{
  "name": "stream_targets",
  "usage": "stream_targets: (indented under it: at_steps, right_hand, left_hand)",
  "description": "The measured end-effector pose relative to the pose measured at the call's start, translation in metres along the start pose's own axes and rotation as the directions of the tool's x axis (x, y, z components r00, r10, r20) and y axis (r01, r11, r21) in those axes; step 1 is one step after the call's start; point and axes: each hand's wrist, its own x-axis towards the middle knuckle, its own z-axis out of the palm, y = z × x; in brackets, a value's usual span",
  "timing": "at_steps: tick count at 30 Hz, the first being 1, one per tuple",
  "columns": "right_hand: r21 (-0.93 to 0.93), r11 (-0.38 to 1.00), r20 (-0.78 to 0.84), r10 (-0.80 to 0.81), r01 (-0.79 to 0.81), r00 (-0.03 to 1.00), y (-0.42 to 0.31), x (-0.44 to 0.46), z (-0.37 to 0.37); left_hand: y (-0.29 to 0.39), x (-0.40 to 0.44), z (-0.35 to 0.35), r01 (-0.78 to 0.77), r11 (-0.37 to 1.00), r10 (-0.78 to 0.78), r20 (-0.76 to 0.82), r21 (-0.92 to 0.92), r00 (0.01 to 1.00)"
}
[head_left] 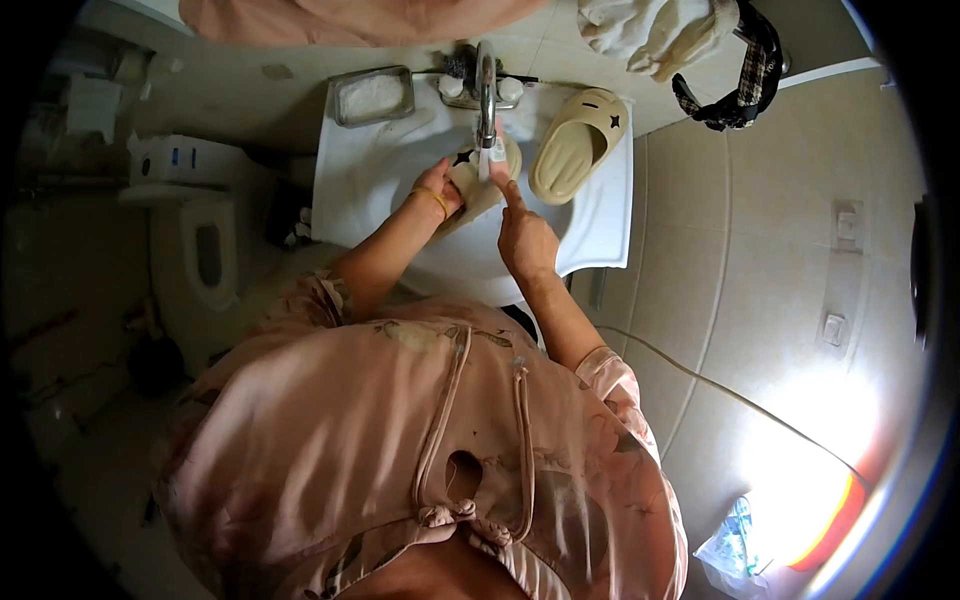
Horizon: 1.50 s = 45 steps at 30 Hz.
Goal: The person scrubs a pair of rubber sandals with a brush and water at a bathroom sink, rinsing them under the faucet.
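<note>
Over the basin of the white sink (330,190), my left hand (438,186) is closed around a beige slipper (482,208) with a black star mark. The slipper lies tilted below the chrome faucet (487,90). In my right hand (527,238) is a pink-and-white brush (499,158), its head against or just over the slipper; the bristles cannot be made out. A second beige slipper (578,146), also star-marked, rests on the sink's right rim, apart from both hands.
A soap dish (372,96) sits at the sink's back left corner. Pale cloth (660,32) and a plaid headband (745,85) are at the back right. A toilet (207,250) stands to the left. One cable (730,390) runs along the right wall near a bright lamp (815,490).
</note>
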Motion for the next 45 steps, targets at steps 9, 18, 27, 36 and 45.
stream_targets:
  at_steps: [9, 18, 27, 36, 45]
  right_hand:
    - [0.063, 0.996, -0.072, 0.068, -0.063, 0.995, 0.017, 0.001, 0.007]
    - [0.086, 0.996, 0.030, -0.021, 0.018, 0.999, 0.019, -0.044, 0.013]
    - [0.193, 0.978, -0.110, -0.056, 0.077, 0.992, 0.019, -0.052, 0.019]
    - [0.314, 0.949, -0.116, 0.076, -0.036, 0.990, 0.010, -0.002, -0.007]
    - [0.402, 0.909, -0.160, -0.043, 0.105, 0.986, 0.028, 0.005, -0.055]
  left_hand:
    - [-0.004, 0.005, -0.005, -0.073, 0.981, 0.063, 0.062, 0.179, 0.996]
    - [-0.005, -0.006, -0.012, -0.259, 0.813, 0.197, 0.173, 0.521, 0.965]
    - [0.019, 0.032, -0.022, -0.072, 0.953, 0.115, -0.132, 0.295, 0.985]
    - [0.046, 0.010, -0.022, 0.066, 0.960, -0.088, 0.070, 0.271, 0.994]
    - [0.049, 0.000, -0.033, 0.063, 0.951, -0.192, 0.418, 0.303, 0.888]
